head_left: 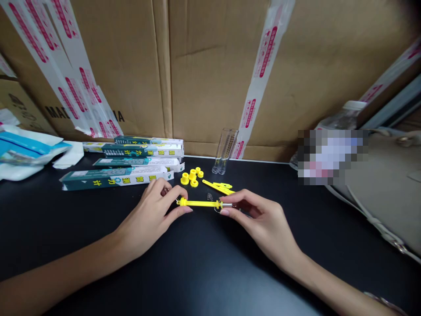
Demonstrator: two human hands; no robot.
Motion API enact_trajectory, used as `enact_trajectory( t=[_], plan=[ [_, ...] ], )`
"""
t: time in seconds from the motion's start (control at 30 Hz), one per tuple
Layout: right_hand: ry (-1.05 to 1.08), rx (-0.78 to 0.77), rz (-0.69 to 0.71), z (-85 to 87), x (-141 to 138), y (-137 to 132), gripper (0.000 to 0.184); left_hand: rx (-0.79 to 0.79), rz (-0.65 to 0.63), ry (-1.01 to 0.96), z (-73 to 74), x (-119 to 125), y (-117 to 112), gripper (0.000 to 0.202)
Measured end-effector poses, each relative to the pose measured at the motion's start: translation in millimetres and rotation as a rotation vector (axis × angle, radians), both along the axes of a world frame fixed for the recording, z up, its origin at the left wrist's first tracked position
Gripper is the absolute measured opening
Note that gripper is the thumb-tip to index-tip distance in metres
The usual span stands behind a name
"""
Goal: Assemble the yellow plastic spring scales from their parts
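Between my hands a yellow plastic spring scale rod [202, 203] lies level, a little above the black table. My left hand [154, 208] pinches its left end, at a yellow cap with a small wire loop. At the other end, my right hand [259, 213] is closed with thumb and fingertips around the silvery metal part [227, 205]; a bit of bent wire shows below it. Just behind the rod lie several yellow plastic caps [184, 178], small dark springs [210, 197] and flat yellow strips [217, 186], partly hidden by my right hand.
Several long green-and-white spring scale boxes [115, 177] lie at the back left. Clear plastic tubes [223, 151] stand against the cardboard [204, 79]. A blue-and-white plastic package [29, 149] is far left; a bottle [342, 116] and grey bag [384, 188] occupy the right.
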State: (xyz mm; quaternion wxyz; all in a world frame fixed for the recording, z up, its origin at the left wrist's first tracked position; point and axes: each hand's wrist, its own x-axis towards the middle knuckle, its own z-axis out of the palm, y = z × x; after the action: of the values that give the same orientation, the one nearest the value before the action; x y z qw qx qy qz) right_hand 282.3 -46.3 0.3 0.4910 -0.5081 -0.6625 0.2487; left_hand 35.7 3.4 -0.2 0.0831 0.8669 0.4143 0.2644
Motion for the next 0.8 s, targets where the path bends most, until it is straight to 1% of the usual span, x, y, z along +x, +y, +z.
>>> enact_trajectory(
  t=[0.13,0.27,0.37,0.43,0.63,0.8],
  plan=[
    [-0.031,-0.001,0.008,-0.6,2,3,0.011,0.033,0.001,-0.054,-0.8,-3,2,0.021],
    [-0.052,0.002,0.026,-2.1,0,3,0.013,-0.073,-0.030,-0.118,3.7,-5,3,0.018],
    [-0.049,0.006,0.058,-3.7,-3,3,0.015,-0.174,0.005,-0.158,6.2,-7,4,0.023],
    [-0.046,0.015,0.070,-5.1,-3,3,0.016,-0.201,0.029,-0.168,6.5,-8,3,0.024],
    [-0.034,0.020,0.042,-10.3,-1,6,0.017,-0.150,0.013,-0.201,2.5,-11,3,0.028],
    [-0.066,0.036,0.026,-8.6,1,6,0.015,-0.122,-0.002,-0.222,-0.4,-13,3,0.028]
  ],
)
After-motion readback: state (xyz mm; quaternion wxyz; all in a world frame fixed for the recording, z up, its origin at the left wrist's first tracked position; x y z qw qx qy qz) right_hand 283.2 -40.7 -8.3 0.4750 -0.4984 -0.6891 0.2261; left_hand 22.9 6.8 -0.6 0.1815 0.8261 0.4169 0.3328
